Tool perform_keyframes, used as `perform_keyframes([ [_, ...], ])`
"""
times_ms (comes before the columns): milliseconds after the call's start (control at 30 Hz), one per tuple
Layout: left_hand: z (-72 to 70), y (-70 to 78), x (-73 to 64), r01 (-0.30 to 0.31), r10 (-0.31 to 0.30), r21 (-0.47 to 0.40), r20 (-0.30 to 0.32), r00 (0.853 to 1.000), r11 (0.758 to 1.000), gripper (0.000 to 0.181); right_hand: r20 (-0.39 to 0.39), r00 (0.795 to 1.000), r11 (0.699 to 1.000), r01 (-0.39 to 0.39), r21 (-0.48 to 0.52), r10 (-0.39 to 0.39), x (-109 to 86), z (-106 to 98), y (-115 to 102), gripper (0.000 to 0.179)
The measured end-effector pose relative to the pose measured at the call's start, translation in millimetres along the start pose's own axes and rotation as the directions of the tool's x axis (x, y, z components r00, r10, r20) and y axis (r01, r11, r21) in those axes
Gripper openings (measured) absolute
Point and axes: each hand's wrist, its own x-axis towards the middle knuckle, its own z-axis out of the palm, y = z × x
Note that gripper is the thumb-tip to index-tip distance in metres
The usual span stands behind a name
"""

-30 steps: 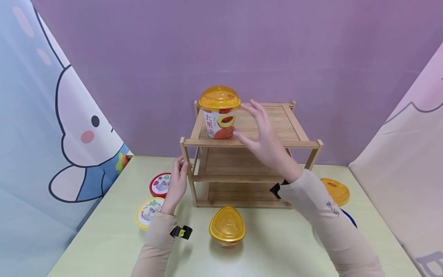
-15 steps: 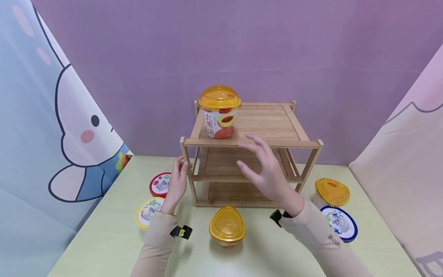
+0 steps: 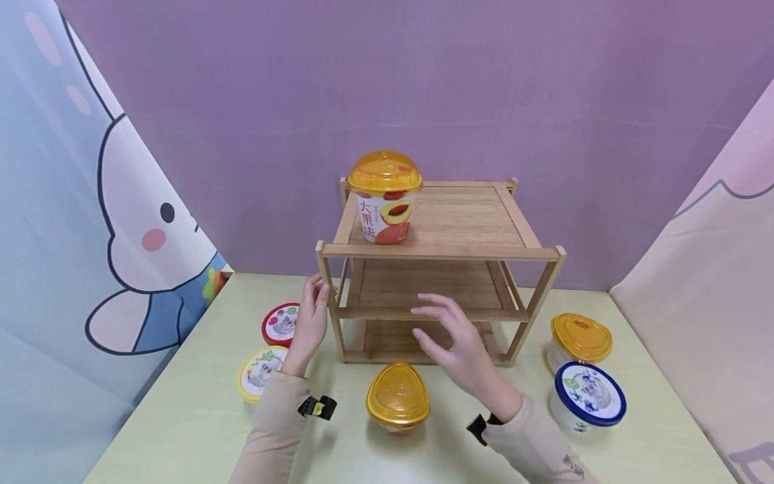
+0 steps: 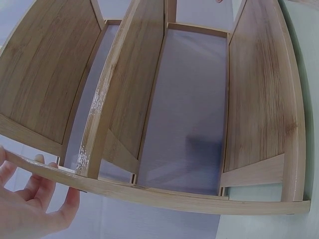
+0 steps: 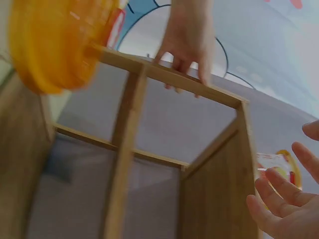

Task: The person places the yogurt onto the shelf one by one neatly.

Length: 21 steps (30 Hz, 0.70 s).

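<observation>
Left hand (image 3: 310,327) holds rack (image 3: 465,215) | right hand (image 3: 461,348) midair | head only: blue-lidded tub (image 3: 589,395)

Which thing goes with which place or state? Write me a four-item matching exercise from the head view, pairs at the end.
Things
1. Blue-rimmed tub
2. Wooden rack
3. Peach-pictured cup
4. Red-rimmed tub

Places or states
A. On the top shelf
B. Left of the rack
C. Touched by the left fingers
D. Right of the rack

Pairs: 1-D, 2-C, 3-A, 4-B
</observation>
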Motion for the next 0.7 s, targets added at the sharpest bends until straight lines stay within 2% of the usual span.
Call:
perform_keyframes([
  [233, 0.5, -0.5, 0.5, -0.011, 0.011, -0.016, -0.008, 1.0, 1.0, 0.028, -0.003, 1.0, 0.999, -0.006, -0.04, 0.006, -24.1, 18, 11, 0.034],
  [400, 0.6, -1.3, 0.6, -0.013, 0.013, -0.019, -0.014, 1.0, 1.0, 0.028, 0.026, 0.994, 0.993, -0.103, -0.057, 0.104, -40.9, 24, 17, 0.03],
  [567, 0.8, -2.0, 0.6, -0.011, 0.01, -0.016, -0.012, 1.0, 1.0, 0.029, 0.085, 0.97, 0.973, -0.223, -0.063, 0.228, -58.0, 31, 19, 0.03],
  [700, 0.4, -2.2, 0.5, -0.01, 0.01, -0.015, -0.007, 1.0, 1.0, 0.028, 0.124, 0.947, 0.955, -0.292, -0.049, 0.296, -69.4, 36, 19, 0.034],
])
